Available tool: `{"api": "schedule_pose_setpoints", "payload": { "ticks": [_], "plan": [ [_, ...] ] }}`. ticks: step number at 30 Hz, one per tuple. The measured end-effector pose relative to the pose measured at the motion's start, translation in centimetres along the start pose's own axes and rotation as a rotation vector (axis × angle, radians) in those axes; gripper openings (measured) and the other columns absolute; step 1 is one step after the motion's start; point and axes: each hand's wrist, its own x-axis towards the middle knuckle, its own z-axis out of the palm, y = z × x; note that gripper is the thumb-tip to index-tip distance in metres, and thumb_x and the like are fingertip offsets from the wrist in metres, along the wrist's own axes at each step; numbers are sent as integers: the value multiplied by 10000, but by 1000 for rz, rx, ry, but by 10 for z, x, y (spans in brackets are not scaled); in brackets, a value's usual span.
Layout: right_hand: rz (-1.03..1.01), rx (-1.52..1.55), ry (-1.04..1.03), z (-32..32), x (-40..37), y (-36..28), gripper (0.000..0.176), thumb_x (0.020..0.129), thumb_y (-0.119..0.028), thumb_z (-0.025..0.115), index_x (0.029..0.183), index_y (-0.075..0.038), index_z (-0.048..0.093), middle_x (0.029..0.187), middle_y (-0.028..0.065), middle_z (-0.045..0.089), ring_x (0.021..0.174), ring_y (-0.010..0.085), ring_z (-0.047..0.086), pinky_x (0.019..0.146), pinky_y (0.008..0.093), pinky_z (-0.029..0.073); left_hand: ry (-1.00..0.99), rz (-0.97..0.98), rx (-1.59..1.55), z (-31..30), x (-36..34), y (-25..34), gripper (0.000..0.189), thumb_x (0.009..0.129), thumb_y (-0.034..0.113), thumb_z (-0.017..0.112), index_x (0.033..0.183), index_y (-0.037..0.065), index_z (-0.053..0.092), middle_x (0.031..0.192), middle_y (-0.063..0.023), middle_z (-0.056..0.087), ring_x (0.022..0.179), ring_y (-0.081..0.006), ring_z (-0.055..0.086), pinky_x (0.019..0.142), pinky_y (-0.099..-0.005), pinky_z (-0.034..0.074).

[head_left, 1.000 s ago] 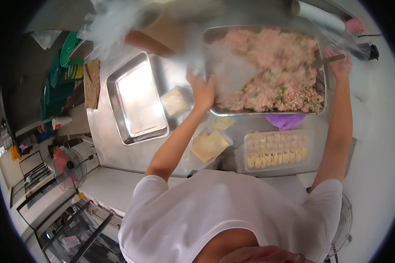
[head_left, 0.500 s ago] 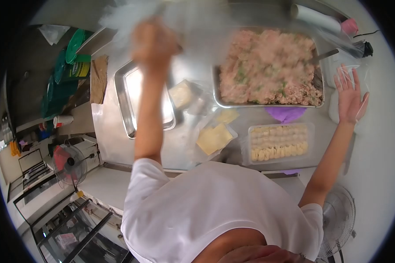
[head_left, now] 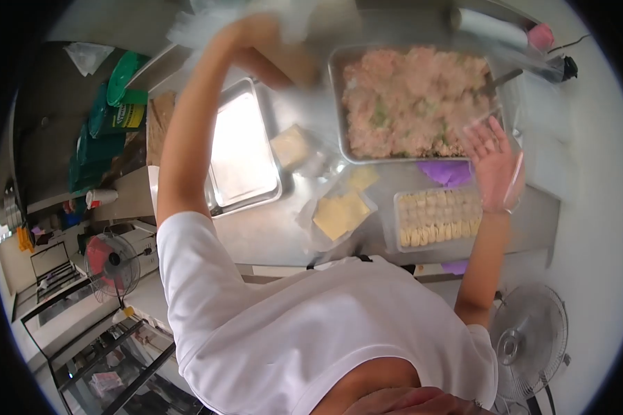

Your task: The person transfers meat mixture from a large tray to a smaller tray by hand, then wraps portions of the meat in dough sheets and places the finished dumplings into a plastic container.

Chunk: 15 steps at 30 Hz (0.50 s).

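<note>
My left hand (head_left: 266, 48) is at the top, above the far end of the empty metal tray (head_left: 280, 181). It is smeared by motion, so its fingers and anything in them cannot be made out. Clear plastic film (head_left: 190, 31) lies near it. My right hand (head_left: 495, 162) has its palm up and fingers spread, in a clear plastic glove, holding nothing. It is over the lower right corner of the metal tray of minced meat (head_left: 408, 104). Below it to the left is a clear box of dumplings (head_left: 439, 220). Yellow wrapper sheets (head_left: 341, 216) lie mid-table.
A stack of pale wrappers (head_left: 291, 146) sits between the trays. A white roll (head_left: 491, 29) lies at the upper right. Purple material (head_left: 446, 173) shows under the meat tray. Green containers (head_left: 118, 114) stand at the left, and fans (head_left: 112, 259) at both sides.
My right hand has moved left from beside the meat tray to over its corner, still spread. My left hand has shifted right and slightly up, and its arm is now bent.
</note>
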Motion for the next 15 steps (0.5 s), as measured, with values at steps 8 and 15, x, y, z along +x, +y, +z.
{"api": "schedule_pose_setpoints", "payload": {
  "ticks": [8,15],
  "plan": [
    [65,-763,157,31,0,43,601,914,-432,487,1312,17,449,1361,113,440,1253,254,418,1034,332,340,-313,129,-62,-32,2,11,302,824,239,515,915,3,681,948,-135,656,906,-228,601,819,-340,452],
    [198,-325,64,-6,-2,75,547,863,-321,572,1307,-16,476,1341,99,458,1255,234,407,1051,329,303,490,-20,-98,-36,-64,54,262,660,208,716,817,7,659,781,-154,632,761,-298,597,743,-408,470]
  ]
}}
